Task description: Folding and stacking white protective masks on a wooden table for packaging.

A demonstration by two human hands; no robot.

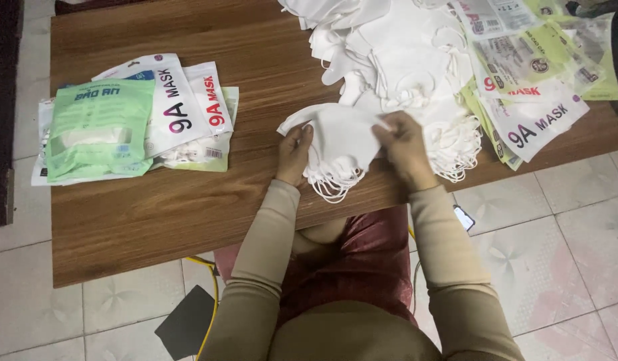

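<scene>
A person sits at a brown wooden bench (pixel 155 214), seen from above, with both arms in beige sleeves reaching forward over a dark red lap. The left hand (pixel 294 155) grips the left edge of a small stack of white face masks (pixel 339 140), fingers curled around it with the thumb on top. The right hand (pixel 404 148) pinches the right side of the same stack, fingers bent down onto the top mask. The stack lies at the near edge of the bench, between the two hands, and its thin white ear loops (pixel 332 187) hang in a bunch over the front edge. Just behind and to the right of the stack, a large loose pile of white masks (pixel 396 53) spreads across the far middle of the bench, touching the held stack. To the right of that pile lie flat printed packets (pixel 536 113), white and pale green, overlapping one another at the bench's right corner. Well apart, on the left side of the bench, sits a heap of filled packets (pixel 122 120), a light green one on top of several white ones. Pale patterned floor tiles (pixel 556 220) surround the bench, and a dark flat object (pixel 187 321) lies on the floor by a yellow cable (pixel 214 287).
</scene>
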